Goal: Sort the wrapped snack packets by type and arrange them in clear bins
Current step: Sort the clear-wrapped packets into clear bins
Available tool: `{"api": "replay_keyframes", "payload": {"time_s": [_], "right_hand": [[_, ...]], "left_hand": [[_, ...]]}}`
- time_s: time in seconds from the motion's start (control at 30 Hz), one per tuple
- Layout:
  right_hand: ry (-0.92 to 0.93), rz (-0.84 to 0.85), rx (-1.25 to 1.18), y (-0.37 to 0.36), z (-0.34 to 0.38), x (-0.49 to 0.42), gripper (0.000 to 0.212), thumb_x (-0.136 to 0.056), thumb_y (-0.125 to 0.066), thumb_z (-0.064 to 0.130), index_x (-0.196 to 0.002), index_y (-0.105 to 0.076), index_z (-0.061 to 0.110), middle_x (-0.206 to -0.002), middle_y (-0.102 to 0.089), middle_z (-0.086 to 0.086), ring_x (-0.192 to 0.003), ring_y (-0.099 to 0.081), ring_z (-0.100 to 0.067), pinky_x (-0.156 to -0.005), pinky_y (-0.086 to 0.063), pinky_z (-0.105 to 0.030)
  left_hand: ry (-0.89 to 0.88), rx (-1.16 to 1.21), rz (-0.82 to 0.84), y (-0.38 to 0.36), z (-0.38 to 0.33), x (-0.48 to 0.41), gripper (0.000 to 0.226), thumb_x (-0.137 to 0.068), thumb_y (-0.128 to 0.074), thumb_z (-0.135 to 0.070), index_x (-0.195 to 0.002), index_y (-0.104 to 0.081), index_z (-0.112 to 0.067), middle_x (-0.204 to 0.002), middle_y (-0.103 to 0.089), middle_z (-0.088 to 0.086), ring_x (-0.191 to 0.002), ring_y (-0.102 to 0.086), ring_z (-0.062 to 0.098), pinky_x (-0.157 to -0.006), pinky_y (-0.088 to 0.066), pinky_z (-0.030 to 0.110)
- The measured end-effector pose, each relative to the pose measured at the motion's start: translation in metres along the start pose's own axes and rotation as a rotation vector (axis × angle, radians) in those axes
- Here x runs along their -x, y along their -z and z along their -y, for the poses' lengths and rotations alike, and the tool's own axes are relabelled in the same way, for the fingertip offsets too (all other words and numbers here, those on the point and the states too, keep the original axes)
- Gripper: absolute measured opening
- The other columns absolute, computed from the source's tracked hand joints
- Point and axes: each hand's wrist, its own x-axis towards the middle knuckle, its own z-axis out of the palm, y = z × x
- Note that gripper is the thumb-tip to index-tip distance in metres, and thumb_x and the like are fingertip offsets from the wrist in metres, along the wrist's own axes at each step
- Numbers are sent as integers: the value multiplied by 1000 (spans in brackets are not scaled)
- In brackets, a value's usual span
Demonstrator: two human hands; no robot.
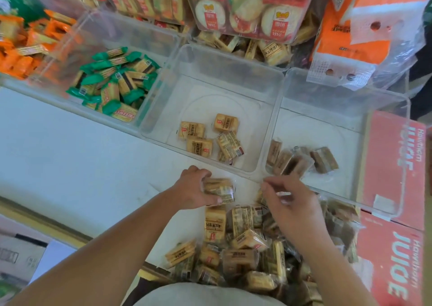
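A heap of mixed wrapped snack packets (pixel 254 242) lies on the white surface close to me. My left hand (pixel 194 188) grips a yellow cracker packet (pixel 219 190) just in front of the middle clear bin (pixel 278 88), which holds several yellow cracker packets (pixel 203 139). My right hand (pixel 292 202) hovers over the heap with its fingers curled and blurred; whether it holds a packet cannot be told. The right clear bin (pixel 346 100) holds several brown packets (pixel 301 159). The left clear bin (pixel 98 27) holds green-wrapped packets (pixel 114 81).
Orange-wrapped packets (pixel 25 46) fill a bin at far left. Large bags of round crackers (pixel 245 8) and an orange tissue pack (pixel 364 29) stand behind the bins. Red juice cartons (pixel 397 188) line the right side. Cardboard boxes (pixel 16 256) sit at lower left.
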Motion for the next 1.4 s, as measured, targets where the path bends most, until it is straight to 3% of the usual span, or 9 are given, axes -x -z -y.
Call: {"api": "replay_keyframes", "payload": {"time_s": [0.17,0.33,0.53,0.77,1.0,1.1,1.23,1.3,1.4], "right_hand": [[-112,100,-69,-24,-1,3,12,-93,-72,22,-103,-72,29,-90,-72,19,-88,-64,5,-73,-46,-5],[-95,281,-31,-38,14,-1,33,-91,-72,39,-121,-61,48,-113,-63,26,-107,-59,9,-79,-48,-6],[-43,93,-202,-35,41,-10,16,-95,-66,40,-111,-68,38,-100,-70,26,-95,-65,5,-74,-50,-10],[-145,108,-105,-21,19,14,14,-97,-67,32,-110,-70,30,-94,-73,17,-86,-63,9,-68,-44,-1],[-232,127,-43,-18,-10,61,13,-95,-69,34,-108,-69,38,-94,-71,28,-89,-64,10,-74,-50,-8],[-241,129,-20,-26,-19,84,14,-95,-69,31,-108,-70,35,-93,-72,22,-89,-61,13,-67,-44,-1],[-279,126,-31,-36,-29,108,15,-94,-71,23,-107,-72,30,-98,-73,17,-87,-63,11,-70,-46,-2],[-270,129,-26,-43,-30,116,12,-93,-72,21,-102,-73,30,-89,-73,17,-84,-64,6,-71,-48,-9],[-258,151,-12,-55,-24,121,11,-94,-71,23,-99,-71,33,-86,-70,25,-83,-64,8,-69,-47,-8]], "left_hand": [[-46,248,-137,-5,-5,28,64,-62,-94,-40,-109,-52,-33,-110,-54,-12,-103,-56,10,-82,-49,24],[-118,450,-354,14,-25,107,57,-65,-92,-39,-109,-56,-38,-102,-65,-21,-97,-62,2,-78,-54,19],[-172,470,-720,82,-71,89,66,-71,-90,-44,-126,-55,-31,-114,-66,-18,-99,-63,2,-81,-53,19],[-37,-150,-458,90,-83,2,64,-85,-72,-58,-134,-55,-21,-122,-67,2,-108,-64,26,-77,-53,35],[-313,178,-720,57,-40,75,34,-97,-66,-32,-129,-63,-21,-121,-64,-8,-103,-62,10,-86,-55,32],[-118,250,-517,8,5,125,25,-97,-66,-36,-118,-67,-22,-104,-68,-14,-93,-65,5,-86,-56,31],[94,61,-134,-57,59,161,69,-82,-77,-54,-142,-52,-29,-134,-52,-13,-125,-53,10,-105,-47,33],[68,23,-113,-76,68,163,76,-80,-79,-49,-146,-47,-31,-137,-49,-11,-124,-53,12,-102,-48,31],[77,40,-204,-84,69,155,42,-89,-72,-34,-127,-55,-30,-122,-58,-7,-105,-62,15,-87,-54,33]]}}
